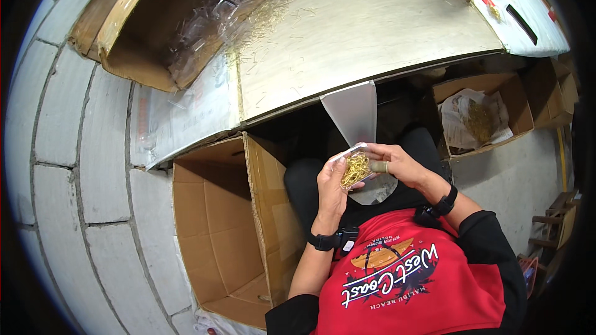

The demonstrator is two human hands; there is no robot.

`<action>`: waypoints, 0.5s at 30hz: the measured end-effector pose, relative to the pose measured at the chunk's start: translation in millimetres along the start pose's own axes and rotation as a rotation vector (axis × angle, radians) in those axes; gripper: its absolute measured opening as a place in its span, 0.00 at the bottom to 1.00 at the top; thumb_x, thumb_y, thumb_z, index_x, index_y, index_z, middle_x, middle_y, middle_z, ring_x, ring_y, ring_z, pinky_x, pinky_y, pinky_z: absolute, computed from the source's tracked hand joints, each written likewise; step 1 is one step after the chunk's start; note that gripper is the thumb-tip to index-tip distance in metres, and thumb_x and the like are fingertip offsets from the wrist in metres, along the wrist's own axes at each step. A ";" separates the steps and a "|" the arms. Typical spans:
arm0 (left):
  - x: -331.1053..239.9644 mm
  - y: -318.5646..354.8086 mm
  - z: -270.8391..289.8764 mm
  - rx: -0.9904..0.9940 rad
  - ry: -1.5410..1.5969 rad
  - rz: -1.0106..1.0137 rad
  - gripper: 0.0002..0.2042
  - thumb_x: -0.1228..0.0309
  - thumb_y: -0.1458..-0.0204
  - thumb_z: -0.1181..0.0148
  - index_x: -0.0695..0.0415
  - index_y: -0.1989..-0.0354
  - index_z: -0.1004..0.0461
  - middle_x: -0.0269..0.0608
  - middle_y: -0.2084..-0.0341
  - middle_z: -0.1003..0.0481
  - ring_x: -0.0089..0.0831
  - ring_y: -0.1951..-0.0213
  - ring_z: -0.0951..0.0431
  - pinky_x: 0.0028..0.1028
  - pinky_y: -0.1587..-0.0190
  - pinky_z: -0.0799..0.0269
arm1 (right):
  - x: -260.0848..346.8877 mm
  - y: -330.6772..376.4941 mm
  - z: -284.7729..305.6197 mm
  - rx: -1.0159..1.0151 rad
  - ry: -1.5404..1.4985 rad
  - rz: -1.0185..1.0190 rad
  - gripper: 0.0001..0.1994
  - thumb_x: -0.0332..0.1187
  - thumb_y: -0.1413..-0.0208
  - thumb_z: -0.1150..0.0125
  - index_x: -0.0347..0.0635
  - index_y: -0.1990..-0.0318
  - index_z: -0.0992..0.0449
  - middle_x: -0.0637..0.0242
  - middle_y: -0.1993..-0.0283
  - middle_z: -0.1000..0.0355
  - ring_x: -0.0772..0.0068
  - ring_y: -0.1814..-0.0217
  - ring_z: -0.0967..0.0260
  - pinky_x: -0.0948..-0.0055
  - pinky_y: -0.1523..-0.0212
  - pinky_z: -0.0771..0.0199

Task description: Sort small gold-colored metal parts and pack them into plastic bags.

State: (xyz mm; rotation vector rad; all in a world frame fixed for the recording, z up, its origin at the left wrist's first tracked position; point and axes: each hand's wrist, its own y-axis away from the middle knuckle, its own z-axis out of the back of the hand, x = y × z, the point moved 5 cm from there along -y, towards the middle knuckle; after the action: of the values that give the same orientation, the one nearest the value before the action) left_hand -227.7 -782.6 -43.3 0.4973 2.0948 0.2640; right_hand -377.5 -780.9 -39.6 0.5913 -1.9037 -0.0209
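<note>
My left hand (331,187) cups a small clear plastic box (355,167) filled with thin golden pins. My right hand (397,162) grips the same box from the right, its index finger wearing a pale finger cot laid across the top. Both hands are held over my lap, just below the front edge of the metal worktable (372,31). Loose golden pins are scattered over the tabletop.
An open, empty cardboard carton (217,236) stands at my left. A carton on the table's back left (180,25) holds clear plastic boxes. At right a floor carton (484,118) holds paper and golden pins. A grey chute (352,111) hangs under the table.
</note>
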 end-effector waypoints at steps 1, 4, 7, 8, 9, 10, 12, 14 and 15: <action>1.3 -0.6 0.3 0.013 -0.021 0.000 0.14 0.65 0.41 0.52 0.62 0.54 0.32 0.44 0.63 0.25 0.29 0.66 0.21 0.25 0.75 0.20 | -0.3 1.1 -1.6 -0.003 0.017 0.057 0.23 0.28 0.43 0.48 0.36 0.39 0.40 0.63 0.47 0.33 0.75 0.50 0.33 0.76 0.57 0.26; 2.6 -3.3 2.0 -0.016 -0.091 -0.024 0.13 0.65 0.40 0.52 0.62 0.54 0.32 0.44 0.63 0.25 0.29 0.67 0.21 0.26 0.75 0.20 | 0.6 0.0 -6.2 -0.038 0.041 0.087 0.23 0.25 0.44 0.48 0.36 0.40 0.39 0.62 0.46 0.32 0.75 0.50 0.32 0.77 0.57 0.26; 2.5 -2.8 3.0 -0.014 -0.047 -0.001 0.13 0.66 0.40 0.52 0.63 0.54 0.32 0.44 0.62 0.25 0.29 0.66 0.21 0.26 0.76 0.20 | -0.2 -1.0 -5.9 -0.067 0.058 0.025 0.23 0.23 0.46 0.48 0.33 0.41 0.39 0.60 0.46 0.32 0.74 0.47 0.33 0.75 0.53 0.29; 2.3 -2.9 3.1 -0.014 -0.049 -0.001 0.13 0.66 0.40 0.52 0.63 0.54 0.32 0.44 0.62 0.25 0.29 0.66 0.21 0.26 0.76 0.20 | -0.1 -1.2 -2.7 -0.068 0.022 0.026 0.22 0.25 0.45 0.47 0.35 0.41 0.38 0.62 0.47 0.32 0.75 0.49 0.33 0.76 0.56 0.28; 2.2 -2.7 2.6 -0.012 -0.039 -0.007 0.14 0.65 0.40 0.54 0.63 0.54 0.33 0.44 0.62 0.25 0.30 0.66 0.21 0.26 0.75 0.20 | 0.0 -1.0 1.1 -0.070 -0.014 0.025 0.22 0.26 0.44 0.47 0.36 0.41 0.38 0.63 0.48 0.31 0.76 0.50 0.32 0.77 0.59 0.27; 1.8 -2.4 2.2 -0.009 -0.029 -0.013 0.15 0.64 0.39 0.55 0.63 0.53 0.33 0.45 0.62 0.25 0.30 0.65 0.21 0.27 0.74 0.20 | 3.6 0.3 8.9 -0.140 0.058 0.037 0.21 0.27 0.45 0.45 0.36 0.42 0.37 0.63 0.49 0.31 0.75 0.50 0.32 0.76 0.56 0.29; -1.1 -0.9 1.0 -0.018 0.001 -0.004 0.17 0.61 0.39 0.58 0.63 0.52 0.34 0.45 0.61 0.26 0.31 0.65 0.21 0.28 0.73 0.20 | 12.1 5.4 18.3 -0.249 0.198 0.255 0.21 0.28 0.45 0.44 0.35 0.44 0.36 0.62 0.48 0.31 0.74 0.49 0.33 0.75 0.51 0.31; -0.7 -1.3 2.8 -0.034 0.035 0.001 0.20 0.58 0.38 0.61 0.64 0.51 0.34 0.46 0.61 0.26 0.32 0.64 0.21 0.30 0.72 0.19 | 35.7 16.5 7.1 -0.287 0.335 0.249 0.24 0.29 0.50 0.39 0.35 0.45 0.35 0.60 0.46 0.33 0.67 0.46 0.34 0.70 0.46 0.34; 0.7 -2.7 2.8 -0.028 0.030 -0.009 0.21 0.57 0.38 0.63 0.64 0.51 0.34 0.46 0.61 0.26 0.33 0.63 0.22 0.31 0.72 0.19 | 55.6 24.1 -6.3 -0.281 0.665 0.451 0.26 0.31 0.53 0.36 0.35 0.45 0.35 0.59 0.45 0.34 0.62 0.43 0.36 0.67 0.44 0.36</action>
State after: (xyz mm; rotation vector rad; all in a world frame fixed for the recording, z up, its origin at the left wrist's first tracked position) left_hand -226.4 -784.7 -46.4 0.4704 2.1196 0.2967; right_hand -397.2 -780.8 18.0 -0.0426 -1.3107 0.1763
